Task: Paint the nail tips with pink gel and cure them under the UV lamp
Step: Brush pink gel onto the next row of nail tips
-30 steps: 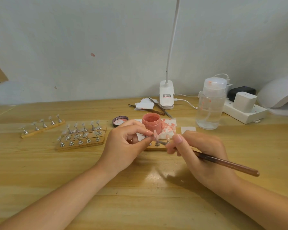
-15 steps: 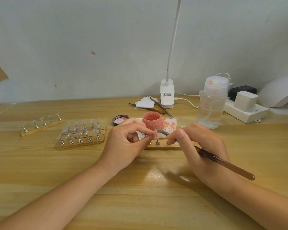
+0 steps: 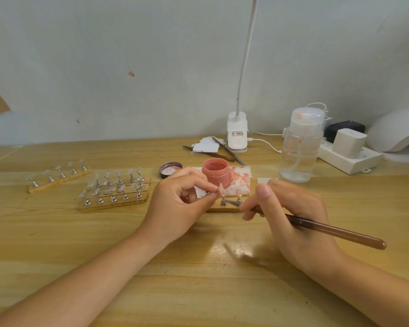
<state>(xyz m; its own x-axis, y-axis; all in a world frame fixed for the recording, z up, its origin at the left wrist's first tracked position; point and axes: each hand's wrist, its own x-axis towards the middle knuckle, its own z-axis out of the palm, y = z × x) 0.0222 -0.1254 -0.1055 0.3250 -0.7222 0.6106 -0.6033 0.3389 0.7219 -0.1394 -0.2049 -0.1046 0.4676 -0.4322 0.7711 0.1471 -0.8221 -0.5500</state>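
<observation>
A pink-coated nail tip [image 3: 221,188], judged light, thin and wet-smeary, is pinched by its metal stand in the left hand [image 3: 177,204] grip above the wooden strip [image 3: 224,210] on the surface, while the brush [image 3: 335,232] is pinched by the right hand [image 3: 293,220], so the stand, not the tip, should be held.

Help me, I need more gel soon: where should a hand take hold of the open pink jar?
Grip the pink jar round its side wall, coming from above and behind; its mouth is open, and both hands, left hand and right hand, crowd its front.
</observation>
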